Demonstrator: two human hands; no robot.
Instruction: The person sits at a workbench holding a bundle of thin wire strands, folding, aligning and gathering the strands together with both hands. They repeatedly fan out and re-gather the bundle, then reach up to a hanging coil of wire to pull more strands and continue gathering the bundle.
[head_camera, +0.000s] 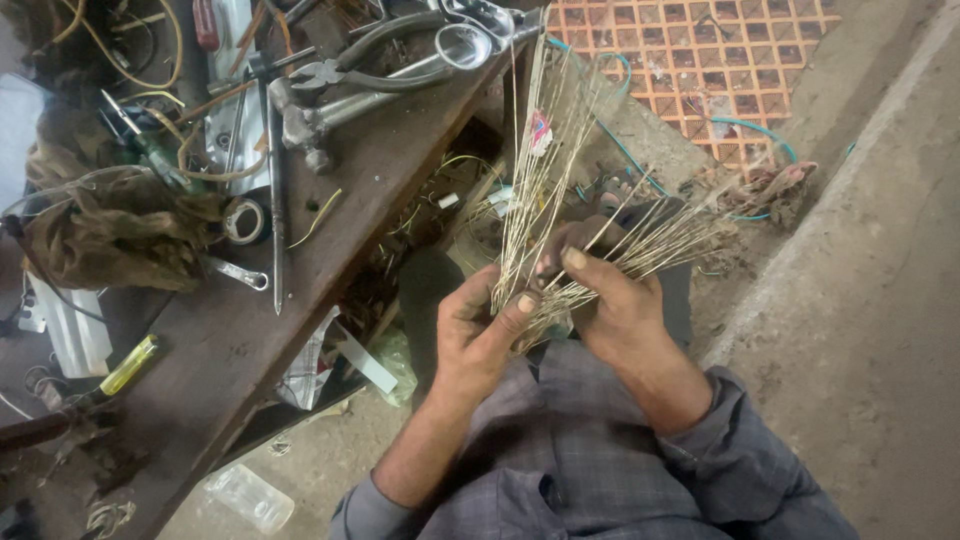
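- Left hand (478, 325): fingers curled, thumb pressed on a bundle of thin pale straw-like strands (535, 180), gripping its base.
- Right hand (608, 300): closed round same bundle; some strands fan out to the right.
- Bundle base hidden betw. palms; strand tips blur vs floor.
- Cluttered brown wooden workbench (330, 260) at left; metal pliers (380, 60) on it, partly cut off at the top edge.

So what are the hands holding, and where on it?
Both the left hand and right hand clasp a bundle of thin pale wires near its lower end.
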